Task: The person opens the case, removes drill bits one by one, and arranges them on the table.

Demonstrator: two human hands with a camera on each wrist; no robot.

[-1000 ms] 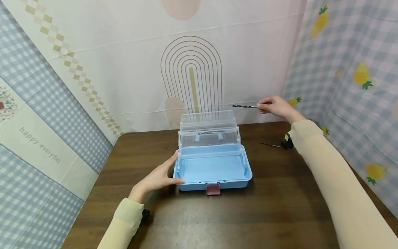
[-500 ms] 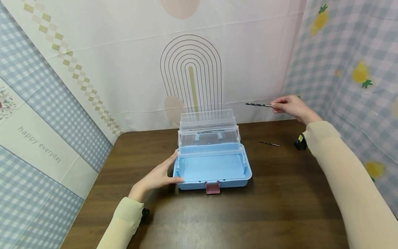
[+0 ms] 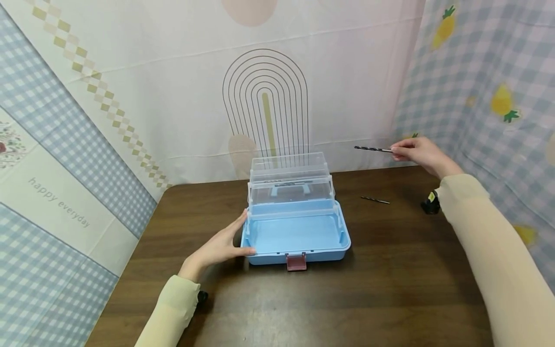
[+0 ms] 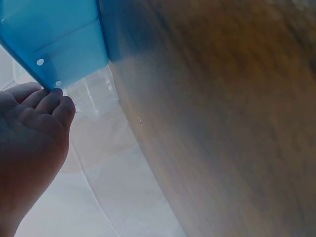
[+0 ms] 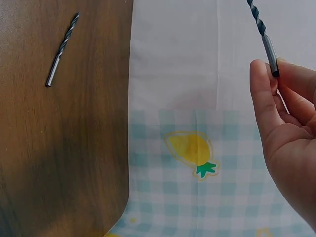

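A blue toolbox (image 3: 299, 233) stands open on the table, its clear trays (image 3: 291, 185) raised at the back. Inside the clear trays lie dark drill bits (image 3: 295, 183), partly blurred by the plastic. My left hand (image 3: 218, 248) holds the box's left end, thumb on the front rim; in the left wrist view its fingertips bend at the box's edge. Up at the right, my right hand (image 3: 422, 154) pinches a drill bit (image 3: 373, 149) by its smooth shank, the fluted end pointing left. Another drill bit (image 5: 63, 49) lies on the table below that hand.
The dark wooden table (image 3: 381, 289) meets a patterned cloth wall (image 3: 347, 72) at the back. Checked cloth (image 3: 490, 159) hangs close by on the right. A maroon latch (image 3: 297, 262) hangs down at the box's front.
My right hand has moved to the right, away from the clear trays, carrying the drill bit. The left hand and the toolbox stay in place.
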